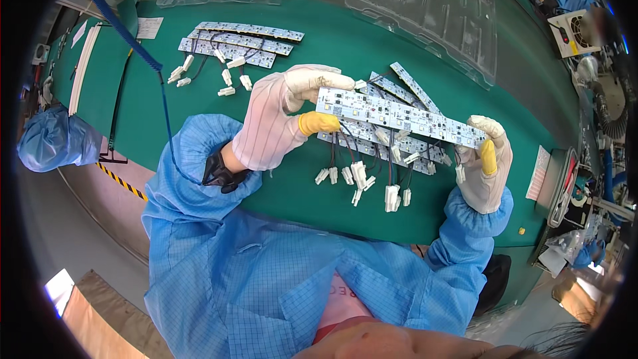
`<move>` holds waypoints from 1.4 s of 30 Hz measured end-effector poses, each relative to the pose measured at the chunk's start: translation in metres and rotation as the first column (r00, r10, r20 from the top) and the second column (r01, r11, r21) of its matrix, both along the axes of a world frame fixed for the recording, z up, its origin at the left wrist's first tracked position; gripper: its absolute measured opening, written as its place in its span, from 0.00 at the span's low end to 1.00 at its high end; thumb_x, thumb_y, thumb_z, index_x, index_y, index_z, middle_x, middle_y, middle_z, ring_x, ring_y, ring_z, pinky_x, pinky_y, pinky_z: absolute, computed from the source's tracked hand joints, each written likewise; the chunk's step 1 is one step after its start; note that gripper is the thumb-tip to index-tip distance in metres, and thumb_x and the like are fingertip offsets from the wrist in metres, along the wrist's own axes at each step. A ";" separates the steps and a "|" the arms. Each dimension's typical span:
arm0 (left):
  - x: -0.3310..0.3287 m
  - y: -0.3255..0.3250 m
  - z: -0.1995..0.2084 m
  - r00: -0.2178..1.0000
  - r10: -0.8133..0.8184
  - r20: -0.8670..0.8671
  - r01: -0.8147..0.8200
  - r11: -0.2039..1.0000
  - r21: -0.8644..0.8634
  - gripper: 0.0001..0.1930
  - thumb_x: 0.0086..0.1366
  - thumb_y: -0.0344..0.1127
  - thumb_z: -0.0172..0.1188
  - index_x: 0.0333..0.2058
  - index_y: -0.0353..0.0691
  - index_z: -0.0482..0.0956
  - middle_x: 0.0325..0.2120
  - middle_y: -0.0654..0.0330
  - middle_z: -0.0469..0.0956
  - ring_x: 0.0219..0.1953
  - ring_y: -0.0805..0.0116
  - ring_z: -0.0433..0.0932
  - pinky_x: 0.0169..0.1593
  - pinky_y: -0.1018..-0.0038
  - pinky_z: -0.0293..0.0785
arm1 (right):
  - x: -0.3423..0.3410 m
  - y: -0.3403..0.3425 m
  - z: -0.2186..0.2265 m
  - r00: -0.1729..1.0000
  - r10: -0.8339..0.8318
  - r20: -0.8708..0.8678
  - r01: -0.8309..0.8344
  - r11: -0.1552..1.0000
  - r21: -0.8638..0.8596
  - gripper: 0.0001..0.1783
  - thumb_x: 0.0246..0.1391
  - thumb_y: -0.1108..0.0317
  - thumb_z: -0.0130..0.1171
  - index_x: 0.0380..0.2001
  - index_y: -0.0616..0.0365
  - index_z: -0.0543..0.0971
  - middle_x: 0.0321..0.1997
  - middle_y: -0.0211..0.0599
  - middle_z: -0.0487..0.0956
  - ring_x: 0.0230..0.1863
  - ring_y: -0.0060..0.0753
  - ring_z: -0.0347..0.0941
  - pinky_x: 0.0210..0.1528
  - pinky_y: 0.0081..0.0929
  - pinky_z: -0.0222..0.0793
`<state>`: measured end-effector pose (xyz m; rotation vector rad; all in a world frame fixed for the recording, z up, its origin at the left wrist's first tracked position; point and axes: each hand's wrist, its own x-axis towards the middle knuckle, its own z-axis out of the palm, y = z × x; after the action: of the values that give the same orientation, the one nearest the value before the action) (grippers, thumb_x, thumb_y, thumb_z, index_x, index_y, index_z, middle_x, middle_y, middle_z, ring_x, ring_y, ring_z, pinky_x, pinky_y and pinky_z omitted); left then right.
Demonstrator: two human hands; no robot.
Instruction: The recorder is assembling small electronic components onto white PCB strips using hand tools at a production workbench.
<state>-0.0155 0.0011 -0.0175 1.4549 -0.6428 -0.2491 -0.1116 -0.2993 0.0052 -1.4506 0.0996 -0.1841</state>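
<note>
Both my hands, in striped white gloves with yellow thumb covers, hold one long white LED circuit board (pixel 402 114) by its two ends. My left hand (pixel 282 113) pinches the left end between thumb and fingers. At the right end my right hand (pixel 486 159) grips the strip, thumb toward me. Beneath the held board, on the green mat, lies a loose pile of similar LED boards (pixel 415 86). Dark wires with white plug connectors (pixel 359 176) spread out on the near side; which of them belong to the held board I cannot tell.
Another stack of LED boards (pixel 236 43) with wired connectors lies at the far left. Clear plastic trays (pixel 425 13) stand along the back, one with more boards. A blue cord (pixel 163 93) runs down to my left wrist strap. A white device with a fan (pixel 573 32) stands far right.
</note>
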 end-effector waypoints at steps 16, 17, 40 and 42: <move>0.010 -0.001 0.010 0.925 -0.011 0.380 -0.017 0.997 0.070 0.28 0.60 0.52 0.59 0.46 0.29 0.73 0.32 0.47 0.80 0.40 0.57 0.78 0.56 0.59 0.65 | 0.001 0.005 -0.001 0.976 -0.019 0.217 0.035 0.997 -0.067 0.24 0.50 0.54 0.65 0.43 0.60 0.72 0.37 0.38 0.76 0.37 0.29 0.75 0.39 0.25 0.70; 0.010 0.000 0.010 0.920 0.006 0.391 -0.038 0.996 0.076 0.28 0.61 0.52 0.59 0.46 0.29 0.73 0.31 0.48 0.80 0.40 0.57 0.78 0.56 0.58 0.64 | -0.001 0.005 0.000 0.980 0.000 0.199 0.010 0.999 -0.053 0.24 0.50 0.55 0.65 0.43 0.60 0.71 0.38 0.38 0.76 0.39 0.29 0.74 0.40 0.25 0.69; 0.013 0.001 -0.009 0.950 0.179 0.257 -0.209 0.973 0.096 0.34 0.60 0.60 0.56 0.46 0.27 0.74 0.38 0.48 0.79 0.47 0.57 0.75 0.58 0.62 0.63 | -0.009 0.003 0.009 0.992 0.065 0.111 -0.061 0.997 -0.037 0.18 0.48 0.71 0.65 0.42 0.65 0.74 0.40 0.39 0.78 0.39 0.26 0.75 0.41 0.22 0.71; 0.017 0.001 -0.012 0.896 0.208 0.392 -0.253 0.965 0.066 0.35 0.60 0.60 0.56 0.48 0.27 0.72 0.39 0.47 0.78 0.46 0.58 0.76 0.54 0.65 0.67 | -0.006 0.001 0.008 0.985 0.054 0.165 -0.035 0.992 -0.119 0.18 0.47 0.73 0.64 0.42 0.65 0.74 0.41 0.40 0.78 0.40 0.27 0.76 0.43 0.23 0.72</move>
<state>0.0012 0.0022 -0.0299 1.6951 -0.7692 0.1957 -0.1174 -0.2982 0.0128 -1.5450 -0.0827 -0.2788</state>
